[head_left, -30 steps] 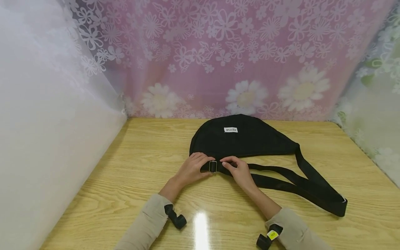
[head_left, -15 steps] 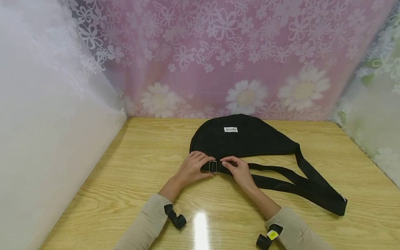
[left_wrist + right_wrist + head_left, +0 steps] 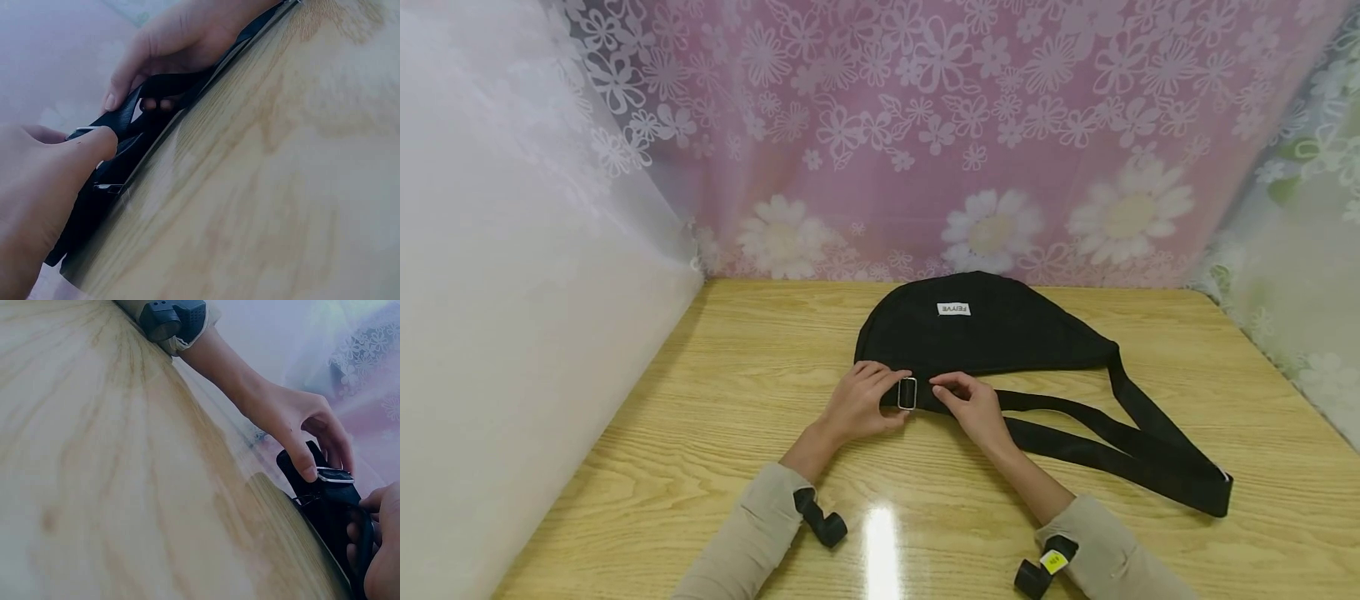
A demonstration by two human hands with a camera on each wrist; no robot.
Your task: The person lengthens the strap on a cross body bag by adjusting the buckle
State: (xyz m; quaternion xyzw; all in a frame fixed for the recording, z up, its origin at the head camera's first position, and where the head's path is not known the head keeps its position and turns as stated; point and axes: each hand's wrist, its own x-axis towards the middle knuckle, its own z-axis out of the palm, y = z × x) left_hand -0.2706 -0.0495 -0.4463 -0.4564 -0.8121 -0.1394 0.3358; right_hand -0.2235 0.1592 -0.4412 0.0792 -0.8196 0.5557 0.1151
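A black waist bag (image 3: 1000, 333) with a white label lies flat on the table, its strap (image 3: 1075, 446) looped to the right. My left hand (image 3: 859, 404) grips a silver rectangular strap slider (image 3: 915, 393) near the bag's left end, thumb and fingers at opposite edges. Just right of the slider, my right hand (image 3: 976, 410) pinches the black webbing between thumb and forefinger. In the left wrist view, the webbing (image 3: 128, 115) arches up beside the right fingers. A second metal piece (image 3: 107, 187) shows below the slider. The right hand partly hides the strap in the head view.
The wooden table (image 3: 715, 467) carries the bag near its back edge. A pink flowered curtain (image 3: 880, 200) hangs right behind, and a white sheet (image 3: 535, 292) closes off the left side. The strap's far bend (image 3: 1213, 496) lies toward the right edge.
The slider has risen slightly and shifted a little left with my left hand. My right hand and the bag have hardly moved.
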